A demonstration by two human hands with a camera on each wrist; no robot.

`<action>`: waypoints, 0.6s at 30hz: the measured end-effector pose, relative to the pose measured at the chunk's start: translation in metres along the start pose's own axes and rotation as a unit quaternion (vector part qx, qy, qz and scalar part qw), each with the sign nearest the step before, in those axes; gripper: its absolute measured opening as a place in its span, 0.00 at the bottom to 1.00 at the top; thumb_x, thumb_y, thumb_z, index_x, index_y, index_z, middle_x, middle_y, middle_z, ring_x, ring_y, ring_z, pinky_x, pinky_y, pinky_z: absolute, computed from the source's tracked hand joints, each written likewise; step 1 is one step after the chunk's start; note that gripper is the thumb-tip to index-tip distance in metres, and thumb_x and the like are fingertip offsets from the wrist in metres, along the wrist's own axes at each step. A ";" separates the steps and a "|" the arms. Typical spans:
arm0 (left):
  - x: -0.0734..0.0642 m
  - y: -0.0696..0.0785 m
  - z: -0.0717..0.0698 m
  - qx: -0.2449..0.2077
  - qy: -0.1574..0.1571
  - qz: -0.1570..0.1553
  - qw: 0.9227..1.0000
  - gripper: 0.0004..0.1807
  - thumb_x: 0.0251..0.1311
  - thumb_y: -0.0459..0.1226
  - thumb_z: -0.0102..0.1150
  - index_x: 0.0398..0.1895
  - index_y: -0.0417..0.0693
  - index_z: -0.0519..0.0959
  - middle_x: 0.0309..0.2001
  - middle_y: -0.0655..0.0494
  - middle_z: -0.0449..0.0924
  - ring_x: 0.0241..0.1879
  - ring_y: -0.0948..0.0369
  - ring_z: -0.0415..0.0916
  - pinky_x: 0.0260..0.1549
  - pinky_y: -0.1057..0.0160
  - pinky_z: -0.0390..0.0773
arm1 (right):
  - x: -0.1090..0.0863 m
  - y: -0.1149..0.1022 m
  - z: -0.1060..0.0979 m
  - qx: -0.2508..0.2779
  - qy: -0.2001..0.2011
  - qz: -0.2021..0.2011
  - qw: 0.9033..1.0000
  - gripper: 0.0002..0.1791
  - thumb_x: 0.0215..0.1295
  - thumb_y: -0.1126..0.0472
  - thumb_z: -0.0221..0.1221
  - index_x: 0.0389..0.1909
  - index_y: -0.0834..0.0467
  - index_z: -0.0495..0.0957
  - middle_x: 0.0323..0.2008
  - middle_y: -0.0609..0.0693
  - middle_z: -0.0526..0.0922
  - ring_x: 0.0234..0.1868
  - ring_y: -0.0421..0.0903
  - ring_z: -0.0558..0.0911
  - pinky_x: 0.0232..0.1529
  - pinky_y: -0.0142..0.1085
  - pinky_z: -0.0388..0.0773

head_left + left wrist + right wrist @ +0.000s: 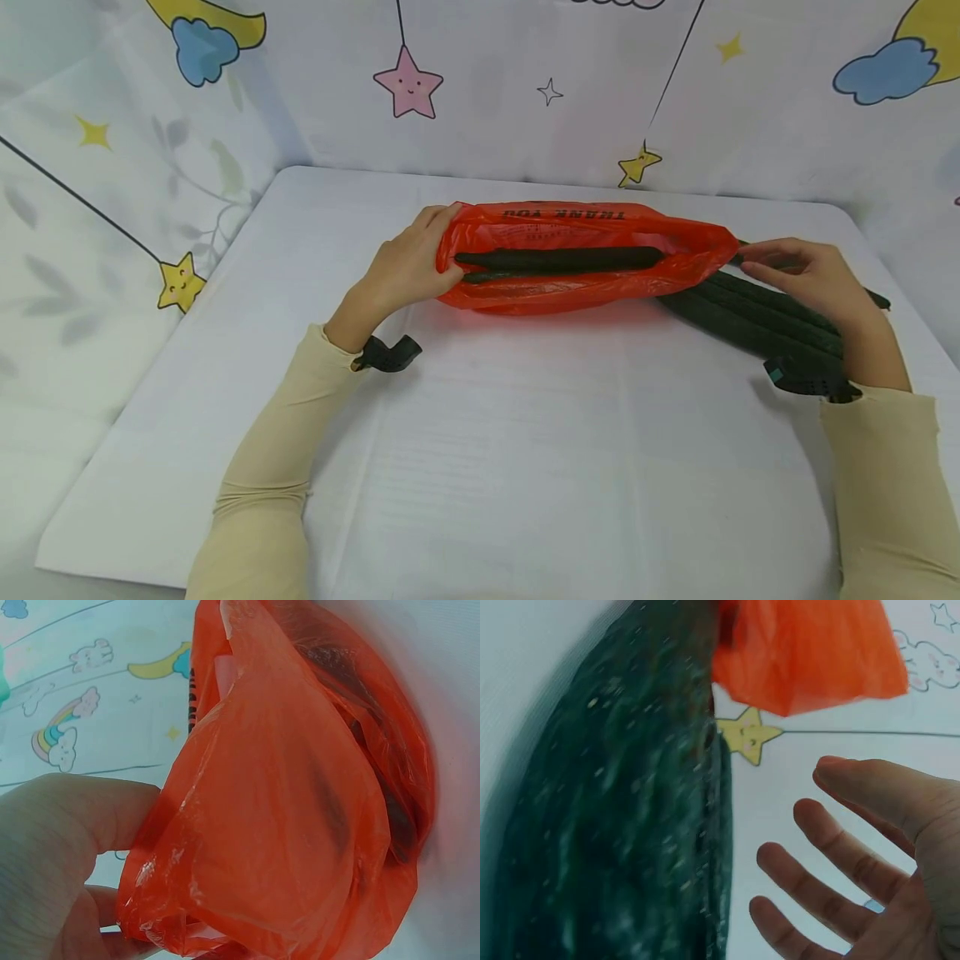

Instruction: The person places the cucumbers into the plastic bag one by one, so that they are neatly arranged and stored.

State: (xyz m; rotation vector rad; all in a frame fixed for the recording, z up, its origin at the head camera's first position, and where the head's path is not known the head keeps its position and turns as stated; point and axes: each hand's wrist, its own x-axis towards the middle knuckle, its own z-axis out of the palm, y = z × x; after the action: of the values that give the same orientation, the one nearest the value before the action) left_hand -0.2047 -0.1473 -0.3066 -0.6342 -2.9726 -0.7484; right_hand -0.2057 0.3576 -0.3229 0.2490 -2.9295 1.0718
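A red plastic bag [540, 302] with dark lettering lies on its side, its mouth spread wide. Inside it are dark green cucumbers [562, 260], at least two showing. My left hand [408, 260] pinches the bag's left rim; the left wrist view has the thumb and fingers [60, 847] at the film's edge. More cucumbers [750, 312] lie side by side at the bag's right end, partly hidden under it. Over their far side hovers my right hand [817, 275], fingers spread and holding nothing, as the right wrist view shows beside a large cucumber [615, 810].
Everything rests on a white table [480, 450]. A patterned cloth [487, 92] with stars, moons and clouds hangs behind its far edge and along the left. Black wrist cameras [390, 354] sit on both wrists.
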 end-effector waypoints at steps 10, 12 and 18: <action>0.001 0.000 0.000 -0.003 -0.002 -0.001 1.000 0.43 0.55 0.39 0.55 0.76 0.45 0.54 0.71 0.46 0.59 0.56 0.50 0.72 0.40 0.45 0.81 | 0.004 0.020 0.003 -0.043 -0.048 0.031 0.997 0.25 0.69 0.51 0.56 0.60 0.63 0.74 0.40 0.22 0.73 0.40 0.23 0.71 0.36 0.20 0.68; 0.001 0.000 0.000 -0.002 -0.001 -0.001 1.000 0.43 0.55 0.39 0.55 0.76 0.45 0.54 0.71 0.46 0.59 0.56 0.50 0.72 0.40 0.46 0.81 | 0.005 0.023 0.003 -0.057 -0.062 0.042 0.996 0.26 0.69 0.49 0.56 0.61 0.62 0.73 0.45 0.32 0.76 0.40 0.22 0.69 0.39 0.27 0.70; 0.000 0.000 0.000 0.001 0.001 0.001 1.000 0.42 0.55 0.39 0.54 0.76 0.44 0.54 0.71 0.45 0.59 0.56 0.50 0.72 0.39 0.46 0.81 | 0.009 0.029 0.007 -0.078 -0.095 0.058 0.991 0.30 0.70 0.46 0.54 0.63 0.62 0.71 0.59 0.68 0.72 0.46 0.32 0.73 0.50 0.61 0.70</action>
State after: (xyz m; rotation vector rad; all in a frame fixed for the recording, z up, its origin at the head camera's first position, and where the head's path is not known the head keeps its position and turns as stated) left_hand -0.2049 -0.1471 -0.3064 -0.6350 -2.9715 -0.7446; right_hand -0.2185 0.3741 -0.3461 0.1892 -3.2149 0.8677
